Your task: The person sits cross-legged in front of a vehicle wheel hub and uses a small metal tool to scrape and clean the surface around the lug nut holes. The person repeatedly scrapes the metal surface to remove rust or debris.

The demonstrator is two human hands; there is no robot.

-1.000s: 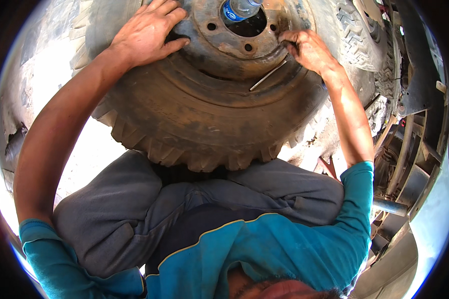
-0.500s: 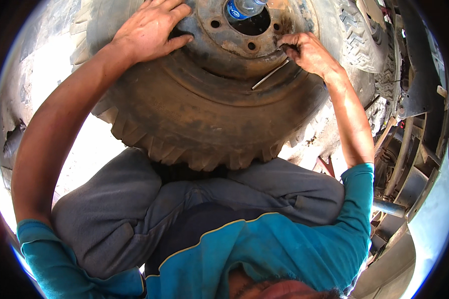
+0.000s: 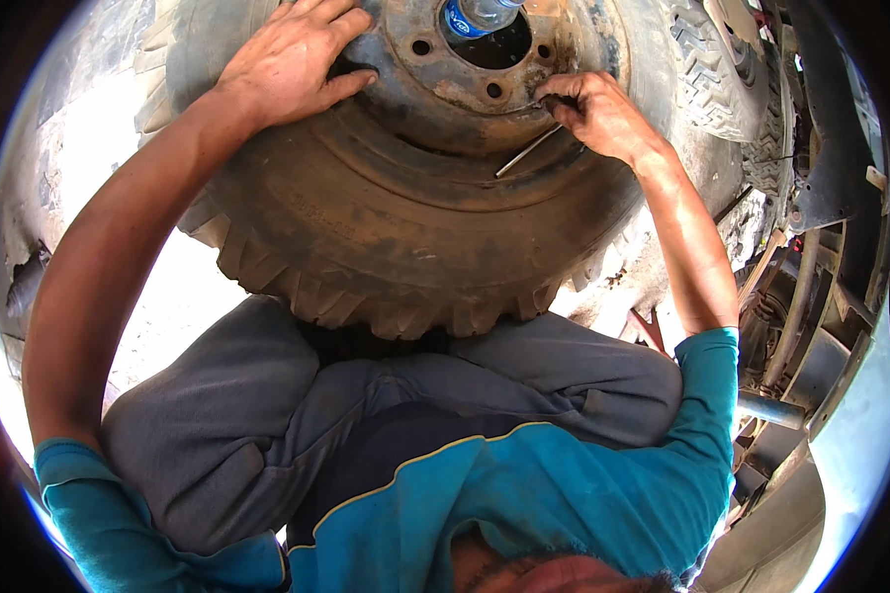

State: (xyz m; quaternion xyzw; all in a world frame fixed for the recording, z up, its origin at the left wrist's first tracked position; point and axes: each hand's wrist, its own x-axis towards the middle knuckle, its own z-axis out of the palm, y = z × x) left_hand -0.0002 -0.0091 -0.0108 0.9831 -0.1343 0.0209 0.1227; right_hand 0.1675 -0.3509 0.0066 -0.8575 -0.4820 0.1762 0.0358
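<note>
My left hand (image 3: 289, 61) lies with fingers spread over the upper left of the rusty metal rim (image 3: 431, 83) and the big treaded tyre (image 3: 405, 259). My right hand (image 3: 593, 117) is closed in a pinch at the right side of the rim, below a bolt hole; what its fingertips hold, if anything, is hidden. A thin metal rod (image 3: 520, 154) slants from beside those fingers down over the rim's groove and the tyre's bead. A plastic bottle with a blue label (image 3: 470, 18) stands in the rim's centre opening.
More treaded tyres (image 3: 707, 74) are at the upper right. Metal vehicle parts, bars and pipes (image 3: 796, 326) crowd the right side, beside a pale curved panel (image 3: 855, 445). My bent, grey-trousered legs (image 3: 218, 415) are below the tyre, on sunlit pale ground (image 3: 183, 306).
My right hand has shifted slightly left along the rim and down, staying pinched. My left hand keeps nearly the same place.
</note>
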